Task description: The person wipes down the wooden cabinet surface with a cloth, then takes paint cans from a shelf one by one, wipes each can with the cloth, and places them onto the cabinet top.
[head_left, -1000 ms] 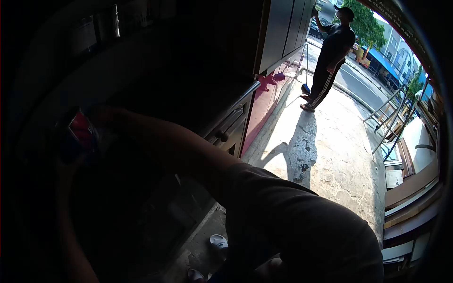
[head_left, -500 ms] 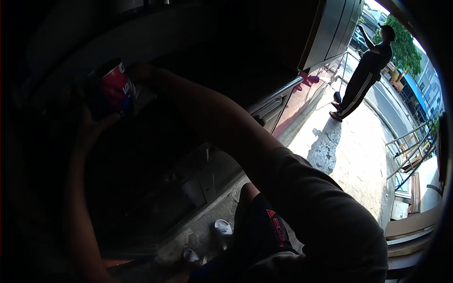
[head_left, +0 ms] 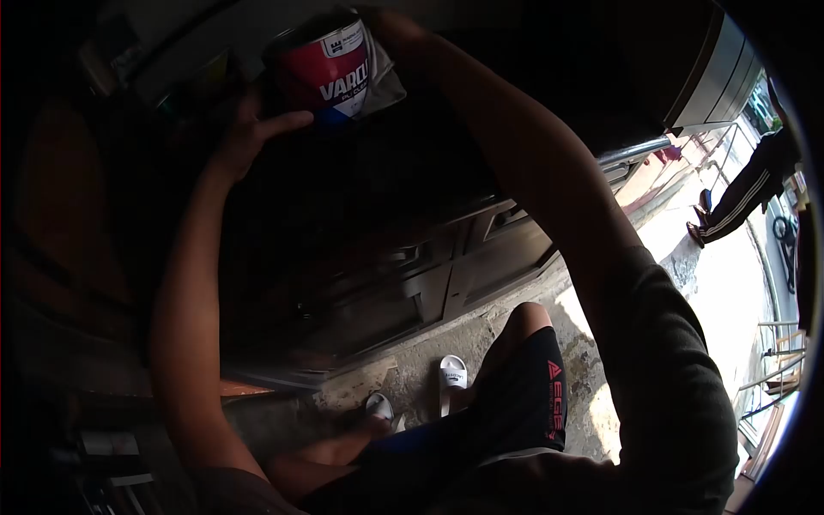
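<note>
Red and blue metal can with white lettering (head_left: 330,73) sits tilted at eleven o'clock, between both hands. The left hand (head_left: 245,137) grips it low, one digit laid along its bottom edge. The right hand (head_left: 390,30) is by its far upper side, next to a pale, crumpled cloth (head_left: 386,90) against the can; whether those fingers are closed, I cannot tell. The can is already in hand; its dark mouth hides whether it is open or filled, so what is left cannot be judged. Towards three o'clock stands another person (head_left: 747,193).
</note>
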### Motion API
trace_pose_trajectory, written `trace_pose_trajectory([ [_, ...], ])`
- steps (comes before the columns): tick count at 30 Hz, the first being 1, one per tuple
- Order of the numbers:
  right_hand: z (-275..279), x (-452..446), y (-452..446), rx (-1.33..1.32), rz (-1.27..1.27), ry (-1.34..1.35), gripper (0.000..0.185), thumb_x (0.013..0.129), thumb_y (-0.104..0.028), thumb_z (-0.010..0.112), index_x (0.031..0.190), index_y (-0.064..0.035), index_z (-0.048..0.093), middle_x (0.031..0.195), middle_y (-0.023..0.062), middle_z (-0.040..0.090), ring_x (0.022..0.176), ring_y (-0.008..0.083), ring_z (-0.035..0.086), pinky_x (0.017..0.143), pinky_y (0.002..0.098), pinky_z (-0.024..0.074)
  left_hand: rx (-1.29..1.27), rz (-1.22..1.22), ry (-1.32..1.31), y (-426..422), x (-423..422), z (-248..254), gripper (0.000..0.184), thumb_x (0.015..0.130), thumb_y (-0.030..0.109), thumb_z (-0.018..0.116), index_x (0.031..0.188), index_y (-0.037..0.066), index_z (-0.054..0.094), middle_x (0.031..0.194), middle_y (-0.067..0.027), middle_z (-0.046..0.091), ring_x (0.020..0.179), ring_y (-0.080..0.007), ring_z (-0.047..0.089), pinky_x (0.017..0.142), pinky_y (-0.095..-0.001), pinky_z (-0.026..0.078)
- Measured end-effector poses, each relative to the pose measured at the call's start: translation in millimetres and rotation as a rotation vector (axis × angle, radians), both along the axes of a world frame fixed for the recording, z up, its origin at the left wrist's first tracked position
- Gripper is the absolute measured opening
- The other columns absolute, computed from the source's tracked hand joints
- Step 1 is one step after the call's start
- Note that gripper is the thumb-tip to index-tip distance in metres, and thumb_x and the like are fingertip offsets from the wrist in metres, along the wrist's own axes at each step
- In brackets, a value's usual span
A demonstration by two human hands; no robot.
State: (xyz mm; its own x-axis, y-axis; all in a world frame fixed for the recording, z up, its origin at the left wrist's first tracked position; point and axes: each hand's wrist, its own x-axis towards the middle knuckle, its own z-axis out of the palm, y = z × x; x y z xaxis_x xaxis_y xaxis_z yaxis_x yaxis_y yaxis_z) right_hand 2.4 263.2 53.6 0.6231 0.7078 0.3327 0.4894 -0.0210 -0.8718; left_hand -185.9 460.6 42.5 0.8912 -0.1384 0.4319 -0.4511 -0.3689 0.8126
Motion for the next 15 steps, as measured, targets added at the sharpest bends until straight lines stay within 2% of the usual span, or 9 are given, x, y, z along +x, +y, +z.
trace_pose_trajectory([
  [6,4,-40,-12,-0.001,-0.099,0.065,0.056,0.103,-0.042,0.032,0.141,-0.0033,0.042,0.142,0.0214,0.045,0.126,0.0362,0.05,0.105,0.0482,0.0434,-0.023,-0.101,0.014,-7,9,-4,0.072,0.078,0.021,0.078,0.138,0.004,0.043,0.127,-0.0132,0.057,0.114,-0.0268,0.055,0.1,-0.0387,0.042],
  [10,13,-48,-13,0.144,-0.151,0.138,0.052,0.101,-0.041,0.036,0.134,-0.0028,0.051,0.131,0.0179,0.055,0.114,0.0279,0.058,0.099,0.0403,0.0481,0.053,-0.112,0.002,-8,13,-9,0.08,0.078,0.025,0.08,0.141,0.005,0.035,0.129,-0.0136,0.055,0.114,-0.0264,0.056,0.099,-0.0375,0.043],
  [13,16,-40,-8,0.218,-0.063,0.266,0.051,0.1,-0.04,0.038,0.13,-0.0021,0.055,0.124,0.015,0.062,0.105,0.0229,0.064,0.091,0.0343,0.0528,0.097,-0.084,0.003,-3,13,-11,0.088,0.076,0.027,0.082,0.143,0.005,0.03,0.129,-0.0145,0.053,0.114,-0.0264,0.056,0.098,-0.0372,0.045],
  [15,8,-30,-3,0.086,-0.168,0.082,0.051,0.1,-0.04,0.039,0.13,-0.0019,0.055,0.126,0.0158,0.061,0.108,0.0242,0.064,0.091,0.0345,0.0529,0.167,-0.007,0.004,-2,17,-13,0.09,0.075,0.026,0.084,0.143,0.005,0.029,0.13,-0.0158,0.052,0.115,-0.0271,0.056,0.098,-0.038,0.045],
])
